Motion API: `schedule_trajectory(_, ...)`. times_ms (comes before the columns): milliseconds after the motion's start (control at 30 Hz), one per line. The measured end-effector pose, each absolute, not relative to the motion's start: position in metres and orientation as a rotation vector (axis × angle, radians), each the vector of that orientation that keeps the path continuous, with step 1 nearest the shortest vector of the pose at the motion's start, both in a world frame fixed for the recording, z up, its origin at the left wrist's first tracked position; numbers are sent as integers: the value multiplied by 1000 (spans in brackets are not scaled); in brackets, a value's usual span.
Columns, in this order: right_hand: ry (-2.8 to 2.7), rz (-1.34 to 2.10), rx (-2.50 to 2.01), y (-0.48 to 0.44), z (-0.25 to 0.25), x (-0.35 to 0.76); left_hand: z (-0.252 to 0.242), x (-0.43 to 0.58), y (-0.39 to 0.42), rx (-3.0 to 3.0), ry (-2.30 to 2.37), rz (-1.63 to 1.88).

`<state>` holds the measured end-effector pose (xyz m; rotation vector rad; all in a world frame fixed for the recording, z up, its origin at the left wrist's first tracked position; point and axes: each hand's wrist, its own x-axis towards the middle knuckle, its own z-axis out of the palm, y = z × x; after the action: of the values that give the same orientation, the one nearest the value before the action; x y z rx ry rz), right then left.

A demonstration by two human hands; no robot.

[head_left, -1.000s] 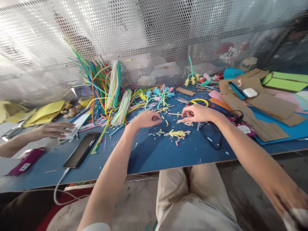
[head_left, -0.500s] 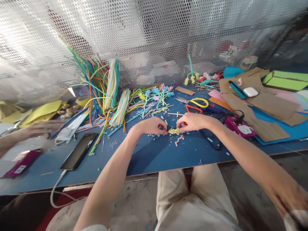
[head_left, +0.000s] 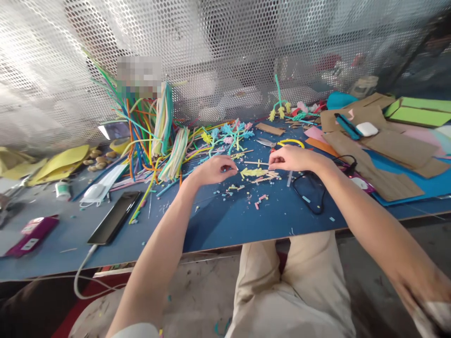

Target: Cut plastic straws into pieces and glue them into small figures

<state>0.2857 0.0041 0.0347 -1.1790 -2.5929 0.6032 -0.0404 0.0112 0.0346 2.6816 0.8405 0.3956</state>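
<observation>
The flat, dark-blue surface [head_left: 225, 225] has a straight front edge and is backed by a silver perforated metal screen [head_left: 225, 51]. A tall bunch of multicoloured fuzzy stems [head_left: 136, 136] stands at the left rear; a black rectangular smartphone [head_left: 114, 218] with a white cable lies at the left front. Flat brown cardboard pieces [head_left: 401, 145] cover part of the right side. A grey floor [head_left: 200, 295] is visible below the front edge. A yellow, fuzzy, branched piece [head_left: 252, 172] is at the centre, between the two hands, behind scattered short pink clippings [head_left: 260, 202]. Left hand [head_left: 213, 169]: grip curled, fingers bent toward the thumb, tips just left of the yellow piece; whether they hold anything cannot be determined. Right hand [head_left: 294, 158]: grip narrowed, fingertips pointing down beside the piece's right end; contact and closure cannot be determined. Steel-bladed scissors [head_left: 266, 142] with a yellow handle lie behind this hand, partly hidden.
</observation>
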Motion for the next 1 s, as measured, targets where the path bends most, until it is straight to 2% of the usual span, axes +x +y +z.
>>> schedule_trajectory(267, -2613, 586, -1015, -3, 38, 280, 24, -45, 18, 2748, 1166, 376)
schedule_trajectory(467, -2684, 665, -1135, 0, 28, 274, 18, -51, 24, 2704, 1526, 276)
schedule_trajectory(567, -2677, 705, -1135, 0, 22, 270, 20, -45, 20, 2716, 1650, 355)
schedule_trajectory(700, -2744, 724, -1080, -4, 20, 262, 25, -24, 2, 2834, 1489, 492)
schedule_trajectory(867, -2761, 641, -1120, -12, 26, 251, 21, 3, -19, 2953, 1068, 483)
schedule_trajectory(1000, -2677, 567, -1134, -13, 32, 249, 12, 7, -19, 2948, 968, 517)
